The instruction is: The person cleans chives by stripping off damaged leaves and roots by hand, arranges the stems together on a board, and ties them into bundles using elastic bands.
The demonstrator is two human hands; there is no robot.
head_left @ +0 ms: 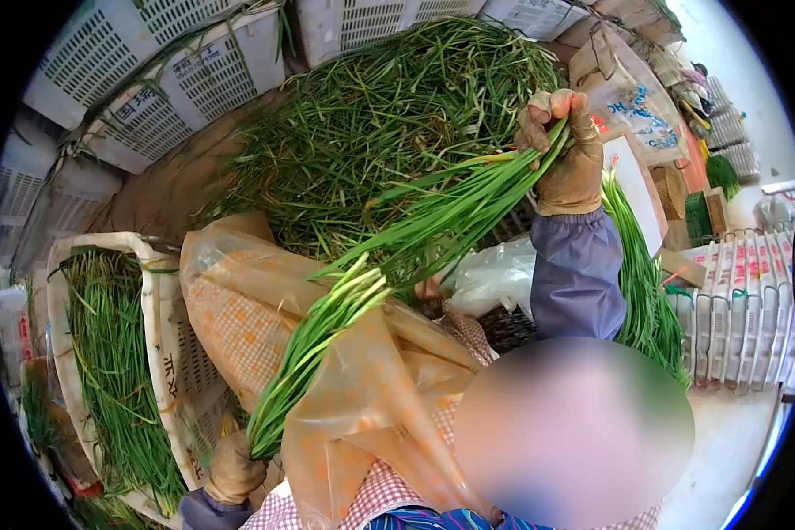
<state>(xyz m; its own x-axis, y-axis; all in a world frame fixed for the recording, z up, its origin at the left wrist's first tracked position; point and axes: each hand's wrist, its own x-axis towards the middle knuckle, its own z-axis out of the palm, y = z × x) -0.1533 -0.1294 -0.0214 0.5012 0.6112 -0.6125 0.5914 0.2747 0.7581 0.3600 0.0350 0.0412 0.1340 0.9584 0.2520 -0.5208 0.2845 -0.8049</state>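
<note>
One bunch of long, thin green stalks (464,212) is pinched at its top end in the right hand (570,159). It slants down to the left and spreads out a bit. A second bunch of green stalks (314,344) leans across the see-through plastic (353,389). Its pale ends point up, and its dark green end is down beside the left hand (236,466).
</note>
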